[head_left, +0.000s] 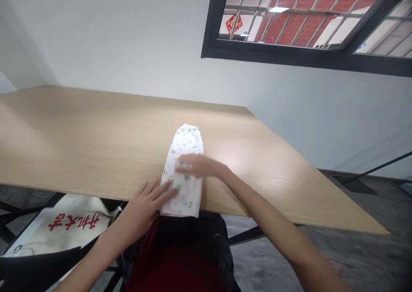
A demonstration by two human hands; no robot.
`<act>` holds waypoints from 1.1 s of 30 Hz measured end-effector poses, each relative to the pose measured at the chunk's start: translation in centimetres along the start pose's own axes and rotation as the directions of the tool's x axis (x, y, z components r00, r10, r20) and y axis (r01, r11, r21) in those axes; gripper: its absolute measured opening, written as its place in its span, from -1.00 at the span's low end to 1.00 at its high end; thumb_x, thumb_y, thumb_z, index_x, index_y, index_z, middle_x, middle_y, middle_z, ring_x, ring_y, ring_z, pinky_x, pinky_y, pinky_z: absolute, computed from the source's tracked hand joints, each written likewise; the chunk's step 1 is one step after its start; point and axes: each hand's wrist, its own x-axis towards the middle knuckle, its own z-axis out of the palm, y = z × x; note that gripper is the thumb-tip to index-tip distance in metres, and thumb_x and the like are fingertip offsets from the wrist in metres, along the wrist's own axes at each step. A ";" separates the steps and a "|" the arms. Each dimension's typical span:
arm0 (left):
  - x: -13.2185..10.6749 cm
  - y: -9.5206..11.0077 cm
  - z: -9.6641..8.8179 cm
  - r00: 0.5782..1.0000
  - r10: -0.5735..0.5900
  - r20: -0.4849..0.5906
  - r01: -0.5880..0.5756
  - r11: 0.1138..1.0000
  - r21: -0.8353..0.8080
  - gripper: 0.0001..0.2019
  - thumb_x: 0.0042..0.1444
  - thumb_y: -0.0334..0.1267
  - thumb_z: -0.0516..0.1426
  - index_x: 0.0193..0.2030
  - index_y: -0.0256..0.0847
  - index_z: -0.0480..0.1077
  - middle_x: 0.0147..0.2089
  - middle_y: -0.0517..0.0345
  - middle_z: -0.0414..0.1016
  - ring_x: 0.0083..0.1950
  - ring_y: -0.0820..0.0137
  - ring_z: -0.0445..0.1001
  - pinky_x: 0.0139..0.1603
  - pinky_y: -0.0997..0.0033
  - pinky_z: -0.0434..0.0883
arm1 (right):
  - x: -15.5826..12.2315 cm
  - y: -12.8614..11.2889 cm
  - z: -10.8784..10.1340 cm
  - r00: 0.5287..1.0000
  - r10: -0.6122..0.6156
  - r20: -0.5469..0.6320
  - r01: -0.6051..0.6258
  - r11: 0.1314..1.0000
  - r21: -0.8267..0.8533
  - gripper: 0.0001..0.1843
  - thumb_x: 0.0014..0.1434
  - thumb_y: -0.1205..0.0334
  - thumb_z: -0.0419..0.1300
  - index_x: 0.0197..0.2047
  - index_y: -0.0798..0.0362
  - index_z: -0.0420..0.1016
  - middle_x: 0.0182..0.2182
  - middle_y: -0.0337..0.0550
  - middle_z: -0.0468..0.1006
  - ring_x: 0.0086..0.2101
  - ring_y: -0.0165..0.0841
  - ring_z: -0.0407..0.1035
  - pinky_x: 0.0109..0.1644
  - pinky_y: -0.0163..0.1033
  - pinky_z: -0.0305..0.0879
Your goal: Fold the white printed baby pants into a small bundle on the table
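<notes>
Right now, we have a folded white cloth [188, 144], printed with small pastel motifs, lying lengthwise on a pale wood table [96, 141]. It sits near the middle of the table's near edge, with its near end just over that edge. Our left hand [144, 210] is at the cloth's left side, fingers spread and straight, fingertips touching the fabric. They are relaxed, neither clenched nor pinching anything. Our right hand [201, 165] reaches in from the right and lies across the cloth's middle. It is slightly blurred, but its fingers look extended and close together, flat on the fabric rather than gripping it.

Below the table's near edge, to the left, we see a canvas tote bag [74, 225] with red printed characters. Directly below that edge is our dark red clothing [180, 270]. Past the table's right side, a grey floor [354, 249] shows. Beyond the table's far edge rises a white wall [128, 38], and high above the table's right end sits a black-framed window [277, 53] with metal bars.
</notes>
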 end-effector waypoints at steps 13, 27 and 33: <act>-0.2 2.5 -5.0 0.996 -0.009 0.085 0.049 0.878 -0.476 -0.73 0.20 -0.06 -0.02 -0.26 -0.18 0.38 -0.34 0.20 0.45 -0.33 0.45 0.37 -0.33 0.50 0.25 | -12.2 -7.2 3.0 0.972 -0.010 -0.234 0.092 0.936 0.341 -0.75 0.08 0.35 0.02 -0.14 0.01 0.33 -0.27 -0.25 0.43 -0.33 -0.54 0.29 -0.27 -0.43 0.20; 15.7 -4.4 -5.5 0.902 -0.386 -0.194 0.328 0.905 -0.271 -0.58 0.12 -0.21 -0.03 0.04 -0.44 0.29 0.03 -0.23 0.39 0.03 0.13 0.37 -0.03 0.21 0.29 | 2.0 1.0 -1.9 0.808 0.288 -0.513 -0.234 0.957 0.169 -0.47 0.09 0.31 0.03 0.16 0.16 0.17 0.04 0.09 0.27 0.01 -0.21 0.20 0.10 -0.05 0.14; 15.6 -3.6 -1.7 0.964 0.266 0.028 -0.259 0.954 -0.148 -0.55 0.29 -0.13 -0.30 0.24 0.01 0.12 0.28 0.26 0.15 0.33 0.35 0.01 0.33 0.15 -0.15 | -3.9 -1.8 5.0 0.845 -0.135 -0.518 0.149 0.989 -0.015 -0.69 0.21 0.25 -0.11 -0.27 0.16 0.43 -0.25 -0.09 0.43 -0.17 -0.40 0.27 0.04 -0.21 0.20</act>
